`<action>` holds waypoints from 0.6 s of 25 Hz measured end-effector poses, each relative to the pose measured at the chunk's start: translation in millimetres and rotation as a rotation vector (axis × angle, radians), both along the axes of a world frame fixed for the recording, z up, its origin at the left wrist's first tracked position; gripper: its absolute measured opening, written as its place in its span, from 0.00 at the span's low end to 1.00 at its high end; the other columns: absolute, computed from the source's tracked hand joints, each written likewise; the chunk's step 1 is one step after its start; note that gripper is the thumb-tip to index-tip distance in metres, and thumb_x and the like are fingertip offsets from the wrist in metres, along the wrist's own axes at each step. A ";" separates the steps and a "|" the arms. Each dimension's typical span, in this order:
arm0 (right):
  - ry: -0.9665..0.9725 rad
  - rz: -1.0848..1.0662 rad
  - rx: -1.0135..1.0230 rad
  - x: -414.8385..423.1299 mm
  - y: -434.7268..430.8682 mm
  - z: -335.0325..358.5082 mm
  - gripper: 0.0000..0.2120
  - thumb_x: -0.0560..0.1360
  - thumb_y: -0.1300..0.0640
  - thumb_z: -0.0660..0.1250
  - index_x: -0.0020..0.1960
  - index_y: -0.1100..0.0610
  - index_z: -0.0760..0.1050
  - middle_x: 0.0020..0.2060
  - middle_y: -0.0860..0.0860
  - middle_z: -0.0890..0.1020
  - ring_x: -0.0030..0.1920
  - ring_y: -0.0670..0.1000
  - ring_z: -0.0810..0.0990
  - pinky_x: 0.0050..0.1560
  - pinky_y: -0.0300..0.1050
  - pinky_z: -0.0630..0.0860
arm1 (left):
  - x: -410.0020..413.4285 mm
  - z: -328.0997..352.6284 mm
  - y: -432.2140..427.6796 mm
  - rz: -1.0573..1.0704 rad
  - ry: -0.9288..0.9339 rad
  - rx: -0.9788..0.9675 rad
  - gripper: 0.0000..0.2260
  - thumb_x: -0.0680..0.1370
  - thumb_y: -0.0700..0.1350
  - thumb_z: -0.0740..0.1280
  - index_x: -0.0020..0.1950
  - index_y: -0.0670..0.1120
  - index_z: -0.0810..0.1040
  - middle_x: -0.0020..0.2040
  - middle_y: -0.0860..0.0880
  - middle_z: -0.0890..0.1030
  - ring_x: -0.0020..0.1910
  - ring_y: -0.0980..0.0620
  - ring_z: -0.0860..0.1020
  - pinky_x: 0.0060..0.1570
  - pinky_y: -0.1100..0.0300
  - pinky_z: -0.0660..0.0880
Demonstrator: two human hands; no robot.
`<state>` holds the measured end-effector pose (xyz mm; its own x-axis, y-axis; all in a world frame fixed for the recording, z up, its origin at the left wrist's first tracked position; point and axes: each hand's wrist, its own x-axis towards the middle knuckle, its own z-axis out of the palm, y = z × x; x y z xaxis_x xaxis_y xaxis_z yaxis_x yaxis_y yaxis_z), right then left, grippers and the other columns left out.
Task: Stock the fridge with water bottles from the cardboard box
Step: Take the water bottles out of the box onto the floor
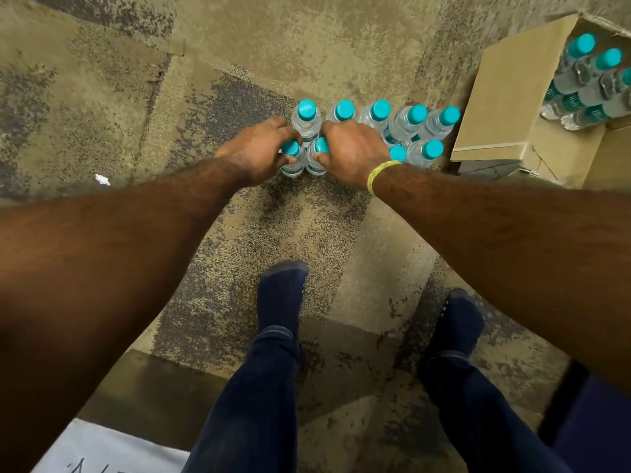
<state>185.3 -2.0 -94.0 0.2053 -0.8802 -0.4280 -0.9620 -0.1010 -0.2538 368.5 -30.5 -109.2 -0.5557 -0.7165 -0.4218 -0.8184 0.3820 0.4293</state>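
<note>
Carpet (102, 97), mottled tan and grey, covers the floor I am bending over; the fridge is nowhere in view. At my upper right sits the cardboard box (505, 97), flaps open, with boxed bottles (587, 80) packed upright inside. Just beside it on the carpet stand the loose bottles (406, 124), touching one another in two rows. My left hand (259, 151) is curled round the neck of the end bottle (293, 167) in the near row. My right hand (351, 148), yellow wristband (379, 174) at the wrist, pinches the neighbouring bottle (314, 165) just under its teal cap (321, 145); whether that palm covers another I cannot tell. I judge this the pick-up step. The next move calls for a straight lift, so the bottles alongside do not topple, then a turn toward the fridge.
</note>
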 end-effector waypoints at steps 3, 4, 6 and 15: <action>0.000 0.015 0.015 -1.2 0.4 -1.7 0.20 0.77 0.49 0.66 0.63 0.59 0.70 0.52 0.58 0.80 0.50 0.59 0.79 0.46 0.50 0.72 | 2.8 3.2 5.1 0.037 -0.016 0.002 0.19 0.78 0.43 0.67 0.69 0.48 0.71 0.65 0.45 0.72 0.57 0.46 0.75 0.58 0.52 0.73; -0.003 0.015 0.028 -2.3 1.0 -1.0 0.21 0.76 0.49 0.67 0.64 0.59 0.69 0.53 0.58 0.80 0.51 0.59 0.79 0.47 0.50 0.74 | 3.1 4.4 6.4 0.055 -0.019 0.011 0.20 0.78 0.43 0.68 0.70 0.48 0.71 0.65 0.45 0.72 0.57 0.46 0.75 0.59 0.51 0.73; -0.012 0.022 0.039 -5.9 2.5 3.0 0.24 0.75 0.49 0.69 0.66 0.58 0.68 0.54 0.58 0.80 0.53 0.60 0.79 0.48 0.51 0.75 | 1.9 7.7 10.3 0.104 -0.014 0.026 0.23 0.77 0.43 0.69 0.71 0.48 0.69 0.66 0.44 0.71 0.60 0.46 0.75 0.62 0.50 0.72; -0.105 -0.166 -0.032 -87.4 30.0 37.5 0.22 0.74 0.52 0.66 0.66 0.57 0.68 0.53 0.57 0.80 0.52 0.60 0.79 0.46 0.51 0.75 | -26.6 38.9 19.7 0.108 -0.109 -0.115 0.27 0.76 0.51 0.69 0.73 0.46 0.65 0.66 0.43 0.69 0.63 0.45 0.72 0.62 0.47 0.73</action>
